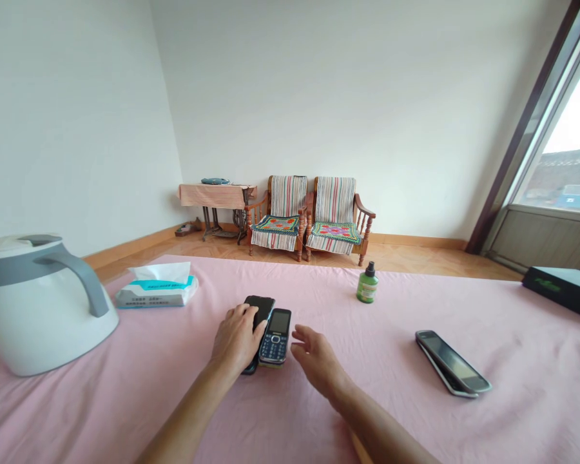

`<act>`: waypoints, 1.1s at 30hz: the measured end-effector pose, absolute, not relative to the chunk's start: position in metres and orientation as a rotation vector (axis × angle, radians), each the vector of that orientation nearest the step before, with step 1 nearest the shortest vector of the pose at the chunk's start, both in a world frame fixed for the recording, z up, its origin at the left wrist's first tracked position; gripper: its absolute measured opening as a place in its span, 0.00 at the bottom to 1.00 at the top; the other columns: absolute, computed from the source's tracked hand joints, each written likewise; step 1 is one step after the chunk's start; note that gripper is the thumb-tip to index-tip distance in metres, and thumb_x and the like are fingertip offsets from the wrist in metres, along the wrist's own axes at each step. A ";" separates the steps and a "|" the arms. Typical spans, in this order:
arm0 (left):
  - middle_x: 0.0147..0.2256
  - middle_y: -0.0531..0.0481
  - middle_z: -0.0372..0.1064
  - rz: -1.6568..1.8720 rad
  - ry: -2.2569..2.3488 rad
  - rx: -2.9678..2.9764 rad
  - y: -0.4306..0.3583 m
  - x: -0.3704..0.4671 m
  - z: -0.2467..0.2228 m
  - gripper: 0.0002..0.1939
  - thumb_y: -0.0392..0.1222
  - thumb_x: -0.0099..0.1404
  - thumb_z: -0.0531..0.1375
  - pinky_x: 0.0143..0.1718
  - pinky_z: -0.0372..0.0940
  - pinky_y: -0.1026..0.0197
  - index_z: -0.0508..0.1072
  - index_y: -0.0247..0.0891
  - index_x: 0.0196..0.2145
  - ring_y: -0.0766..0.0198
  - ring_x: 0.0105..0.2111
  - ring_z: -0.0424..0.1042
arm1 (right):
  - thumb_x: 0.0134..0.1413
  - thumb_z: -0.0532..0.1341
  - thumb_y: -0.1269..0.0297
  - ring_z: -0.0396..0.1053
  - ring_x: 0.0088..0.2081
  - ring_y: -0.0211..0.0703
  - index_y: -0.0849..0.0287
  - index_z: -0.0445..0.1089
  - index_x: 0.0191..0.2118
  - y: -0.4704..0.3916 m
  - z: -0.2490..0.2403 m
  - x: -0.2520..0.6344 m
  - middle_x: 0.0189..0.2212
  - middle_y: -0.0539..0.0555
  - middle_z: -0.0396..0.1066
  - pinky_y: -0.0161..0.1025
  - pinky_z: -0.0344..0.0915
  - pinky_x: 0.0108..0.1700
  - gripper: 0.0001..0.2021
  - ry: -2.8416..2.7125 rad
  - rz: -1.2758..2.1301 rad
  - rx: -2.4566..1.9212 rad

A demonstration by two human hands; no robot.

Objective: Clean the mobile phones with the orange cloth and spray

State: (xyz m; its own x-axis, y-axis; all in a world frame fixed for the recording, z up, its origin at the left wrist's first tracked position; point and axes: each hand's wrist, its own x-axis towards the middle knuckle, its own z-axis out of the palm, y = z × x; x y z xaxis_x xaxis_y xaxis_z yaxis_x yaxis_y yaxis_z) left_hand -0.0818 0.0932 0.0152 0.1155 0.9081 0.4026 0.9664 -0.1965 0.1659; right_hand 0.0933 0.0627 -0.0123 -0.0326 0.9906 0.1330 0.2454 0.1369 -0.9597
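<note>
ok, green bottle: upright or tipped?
Upright. The green bottle stands on its base on the pink cloth, black cap on top.

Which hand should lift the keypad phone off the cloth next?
Probably the right hand: it hovers open and empty just beside the keypad phone. The left hand already rests on the black phone lying against it, so it is occupied.

Glossy phone (pixel 260 309) (matt cloth (pixel 174 374))
</note>
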 end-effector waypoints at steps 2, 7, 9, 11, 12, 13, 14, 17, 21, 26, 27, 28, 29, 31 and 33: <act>0.48 0.39 0.66 -0.649 -1.905 -2.232 0.094 -0.081 0.014 0.17 0.47 0.66 0.53 0.48 0.62 0.54 0.69 0.32 0.47 0.51 0.47 0.66 | 0.48 0.56 0.67 0.74 0.41 0.46 0.67 0.66 0.50 0.054 -0.013 0.111 0.46 0.65 0.72 0.40 0.69 0.42 0.21 -1.483 0.936 -1.297; 0.51 0.38 0.64 -0.664 -1.896 -2.254 0.093 -0.079 0.012 0.28 0.58 0.61 0.56 0.49 0.62 0.52 0.67 0.34 0.50 0.48 0.52 0.62 | 0.52 0.53 0.61 0.72 0.43 0.45 0.64 0.66 0.49 0.034 -0.007 0.186 0.47 0.63 0.71 0.41 0.67 0.46 0.20 -1.509 0.674 -1.435; 0.51 0.38 0.64 -0.664 -1.897 -2.266 0.094 -0.079 0.011 0.29 0.58 0.60 0.56 0.49 0.61 0.51 0.67 0.33 0.51 0.47 0.52 0.62 | 0.53 0.51 0.62 0.72 0.42 0.46 0.63 0.66 0.48 0.028 -0.003 0.223 0.45 0.61 0.71 0.42 0.67 0.46 0.19 -1.576 0.295 -1.674; 0.52 0.36 0.63 -0.668 -1.904 -2.266 0.095 -0.079 0.009 0.29 0.57 0.61 0.55 0.50 0.61 0.50 0.67 0.32 0.51 0.46 0.52 0.61 | 0.52 0.51 0.63 0.69 0.47 0.55 0.68 0.65 0.49 0.021 -0.001 0.258 0.46 0.67 0.69 0.51 0.62 0.50 0.21 -1.514 0.145 -1.813; 0.52 0.36 0.63 -0.670 -1.904 -2.268 0.097 -0.079 0.007 0.29 0.57 0.61 0.55 0.50 0.61 0.49 0.67 0.31 0.52 0.46 0.52 0.61 | 0.52 0.51 0.63 0.65 0.50 0.60 0.69 0.65 0.50 0.018 -0.001 0.273 0.48 0.70 0.67 0.56 0.58 0.52 0.22 -1.485 0.077 -1.878; 0.52 0.36 0.63 -0.673 -1.905 -2.267 0.098 -0.080 0.006 0.30 0.57 0.61 0.54 0.50 0.61 0.48 0.67 0.31 0.52 0.46 0.53 0.61 | 0.51 0.52 0.63 0.62 0.52 0.65 0.71 0.64 0.51 0.015 -0.002 0.286 0.50 0.72 0.65 0.60 0.55 0.53 0.23 -1.457 0.019 -1.941; 0.52 0.36 0.63 -0.675 -1.903 -2.268 0.100 -0.080 0.005 0.30 0.56 0.60 0.54 0.50 0.61 0.48 0.67 0.31 0.52 0.45 0.53 0.61 | 0.51 0.53 0.63 0.61 0.52 0.67 0.71 0.63 0.52 0.012 -0.003 0.295 0.51 0.72 0.65 0.61 0.55 0.51 0.24 -1.450 -0.060 -2.049; 0.52 0.36 0.63 -0.678 -1.893 -2.264 0.104 -0.082 0.001 0.27 0.53 0.61 0.52 0.50 0.61 0.47 0.67 0.31 0.51 0.46 0.53 0.61 | 0.54 0.52 0.59 0.63 0.50 0.64 0.68 0.61 0.55 0.006 -0.011 0.310 0.50 0.68 0.66 0.56 0.61 0.45 0.25 -1.474 -0.249 -2.388; 0.51 0.39 0.65 -0.670 -1.875 -2.256 0.107 -0.084 0.000 0.21 0.46 0.62 0.51 0.50 0.61 0.49 0.67 0.34 0.50 0.49 0.51 0.63 | 0.55 0.51 0.58 0.65 0.47 0.61 0.65 0.62 0.52 0.003 -0.017 0.313 0.47 0.66 0.69 0.52 0.62 0.42 0.22 -1.462 -0.264 -2.488; 0.50 0.38 0.65 -0.652 -1.894 -2.216 0.103 -0.085 0.005 0.19 0.42 0.62 0.52 0.49 0.61 0.52 0.68 0.33 0.49 0.50 0.50 0.64 | 0.53 0.53 0.60 0.66 0.44 0.62 0.67 0.62 0.53 0.004 -0.019 0.316 0.43 0.66 0.69 0.52 0.62 0.41 0.23 -1.487 -0.356 -2.492; 0.50 0.38 0.66 -0.651 -1.901 -2.209 0.101 -0.085 0.006 0.19 0.42 0.62 0.53 0.49 0.62 0.52 0.68 0.33 0.49 0.50 0.50 0.64 | 0.52 0.54 0.60 0.67 0.43 0.62 0.68 0.61 0.53 0.005 -0.018 0.316 0.43 0.67 0.69 0.52 0.62 0.40 0.24 -1.487 -0.389 -2.471; 0.49 0.39 0.66 -0.651 -1.907 -2.205 0.100 -0.085 0.007 0.19 0.42 0.62 0.53 0.49 0.62 0.52 0.68 0.33 0.49 0.50 0.49 0.64 | 0.51 0.54 0.61 0.67 0.43 0.61 0.69 0.61 0.54 0.006 -0.017 0.314 0.44 0.68 0.68 0.51 0.63 0.41 0.26 -1.482 -0.404 -2.426; 0.49 0.39 0.66 -0.652 -1.913 -2.201 0.099 -0.084 0.008 0.19 0.43 0.62 0.53 0.49 0.62 0.53 0.68 0.33 0.49 0.50 0.50 0.64 | 0.51 0.54 0.62 0.68 0.42 0.60 0.70 0.59 0.55 0.008 -0.016 0.310 0.45 0.69 0.67 0.49 0.63 0.41 0.27 -1.471 -0.387 -2.355; 0.50 0.39 0.66 -0.652 -1.923 -2.200 0.098 -0.083 0.009 0.19 0.45 0.63 0.54 0.49 0.62 0.53 0.68 0.33 0.49 0.50 0.50 0.64 | 0.50 0.54 0.61 0.68 0.42 0.56 0.69 0.58 0.57 0.013 -0.010 0.296 0.47 0.68 0.66 0.46 0.64 0.43 0.28 -1.446 -0.255 -2.165; 0.50 0.37 0.66 -0.650 -1.931 -2.205 0.096 -0.082 0.011 0.21 0.48 0.64 0.54 0.49 0.62 0.53 0.68 0.32 0.49 0.49 0.51 0.63 | 0.49 0.54 0.58 0.68 0.43 0.53 0.67 0.60 0.55 0.017 -0.003 0.273 0.46 0.65 0.66 0.45 0.64 0.45 0.28 -1.427 -0.034 -1.974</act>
